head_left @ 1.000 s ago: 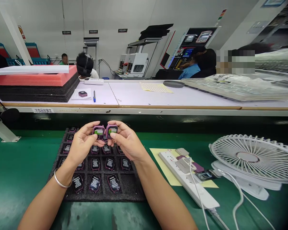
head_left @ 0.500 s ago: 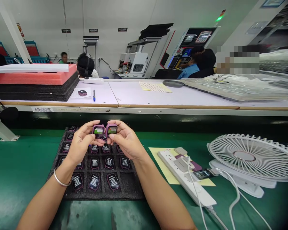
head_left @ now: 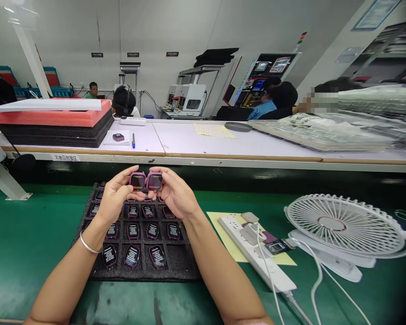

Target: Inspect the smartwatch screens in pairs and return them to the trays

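My left hand (head_left: 117,194) grips a purple smartwatch body (head_left: 137,181) without a strap, its lit screen facing me. A matching smartwatch (head_left: 154,181) is between the thumb and fingers of my right hand (head_left: 177,194). Both watches are held upright side by side, nearly touching, above the far part of a black foam tray (head_left: 181,262). Several more purple watches sit in the tray's compartments, white text on their screens, such as the watch (head_left: 131,256) in the front row. My hands and forearms hide part of the tray.
To the right, a white power strip (head_left: 235,225) with cables lies on yellow paper, beside a white fan (head_left: 345,225). Stacked black and red foam (head_left: 54,126), a pen (head_left: 133,141) and another watch (head_left: 118,136) are on the raised shelf. People sit beyond it.
Both watch screens have changed from mostly green and white bars to darker displays with thin coloured bars. My right thumb has moved off the front of its watch. The camera view has shifted slightly.
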